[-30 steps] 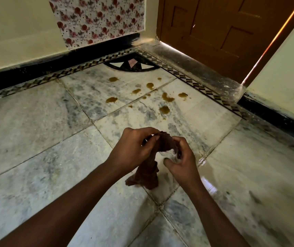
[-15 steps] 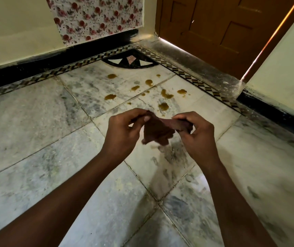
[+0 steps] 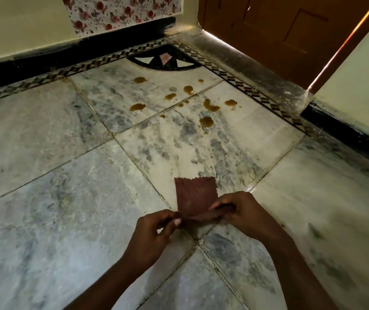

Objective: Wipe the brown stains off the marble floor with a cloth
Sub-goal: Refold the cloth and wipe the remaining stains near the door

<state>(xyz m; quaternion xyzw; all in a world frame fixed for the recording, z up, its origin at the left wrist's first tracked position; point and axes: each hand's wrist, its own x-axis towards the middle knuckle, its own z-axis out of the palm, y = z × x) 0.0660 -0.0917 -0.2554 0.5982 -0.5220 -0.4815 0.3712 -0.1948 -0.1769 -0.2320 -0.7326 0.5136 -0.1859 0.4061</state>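
A corner of a room with a grey-veined marble floor (image 3: 44, 175) laid in large tiles with dark joints. A checkered border strip (image 3: 85, 66) runs along the floor's edge, and a black fan-shaped inlay (image 3: 165, 60) with pale and pink triangles fills the corner. Above the border is a black skirting (image 3: 33, 61) below a cream wall (image 3: 11, 25), and a floral sheet (image 3: 120, 12) with red flowers hangs on that wall. To the right stands a brown wooden door (image 3: 279, 30), with bright light showing under its bottom edge and along its right side.

The brown stains (image 3: 206, 121) lie scattered on the tiles near the corner inlay, a dozen or so blots and drops of differing size, well apart from the hands. All of them look wet and unwiped.

The cloth (image 3: 195, 195) is a small reddish-brown piece with a jagged far edge. It is held just above the floor in the lower middle of the view, spread flat between the two hands, its far edge pointing toward the stains. The left hand (image 3: 154, 233) pinches the cloth's near left corner between thumb and curled fingers. The right hand (image 3: 244, 209) grips the near right edge, with the fabric bunched under its curled fingers. Both forearms reach in from the bottom of the view
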